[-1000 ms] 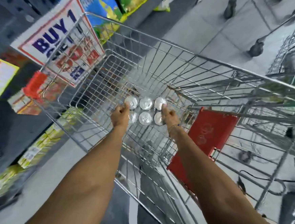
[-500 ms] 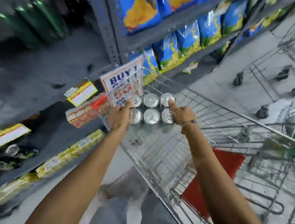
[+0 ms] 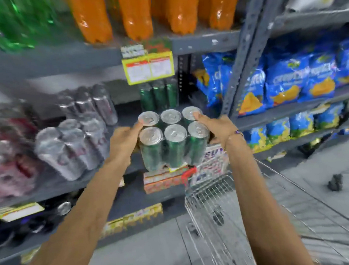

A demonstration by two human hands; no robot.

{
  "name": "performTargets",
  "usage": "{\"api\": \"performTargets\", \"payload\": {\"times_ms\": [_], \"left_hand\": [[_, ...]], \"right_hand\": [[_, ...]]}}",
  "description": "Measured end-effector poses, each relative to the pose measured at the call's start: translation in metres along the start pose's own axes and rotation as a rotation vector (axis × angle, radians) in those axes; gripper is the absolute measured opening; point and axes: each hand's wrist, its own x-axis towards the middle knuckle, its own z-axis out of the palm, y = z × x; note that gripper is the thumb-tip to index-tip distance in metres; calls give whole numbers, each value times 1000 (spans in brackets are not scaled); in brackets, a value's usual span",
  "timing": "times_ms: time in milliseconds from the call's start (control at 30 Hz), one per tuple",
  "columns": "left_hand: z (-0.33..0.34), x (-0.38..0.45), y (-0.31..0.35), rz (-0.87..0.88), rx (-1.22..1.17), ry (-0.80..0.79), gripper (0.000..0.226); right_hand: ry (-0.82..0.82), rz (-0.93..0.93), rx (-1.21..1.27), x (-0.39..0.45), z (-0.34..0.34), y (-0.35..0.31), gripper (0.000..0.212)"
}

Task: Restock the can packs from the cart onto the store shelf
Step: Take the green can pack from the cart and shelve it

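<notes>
A pack of 6 green cans (image 3: pixel 173 139), 2 rows of 3 with silver tops, is held upright in the air in front of the shelf (image 3: pixel 48 190), level with the tier that carries canned drinks. The left hand (image 3: pixel 124 141) is pressed against the pack's left side, fingers curled round the near-left can; the right hand (image 3: pixel 216 127) is clamped on the right side, thumb laid over the top of the far-right can. Both hands are closed on the pack, which is not yet set down: its base is seen hanging just over the shelf's front edge, above the cart (image 3: pixel 214 194). Behind it, at the back of the same tier and under a yellow price tag (image 3: pixel 148 66), 3 matching green cans (image 3: pixel 159 95) are seen, so that gap is judged to be the target slot. Silver can packs (image 3: pixel 76 140) are already stocked to the left on the same tier. The placing step is judged about half done: lift out of the cart finished, push-in and release left. Little of the cart's basket is shown here and no packs are visible in that part, so how many remain cannot be told. Heavy motion blur is noted.
</notes>
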Motion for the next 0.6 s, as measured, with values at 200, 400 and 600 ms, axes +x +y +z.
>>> {"api": "performTargets", "payload": {"times_ms": [200, 400, 600], "left_hand": [[-23, 41, -2, -43, -110, 46, 42], [1, 75, -17, -95, -131, 95, 46], [23, 84, -19, -101, -27, 169, 54]], "right_hand": [[-111, -2, -54, 45, 52, -48, 92], [-154, -11, -154, 98, 74, -53, 105], [-165, 5, -206, 132, 79, -41, 101]]}}
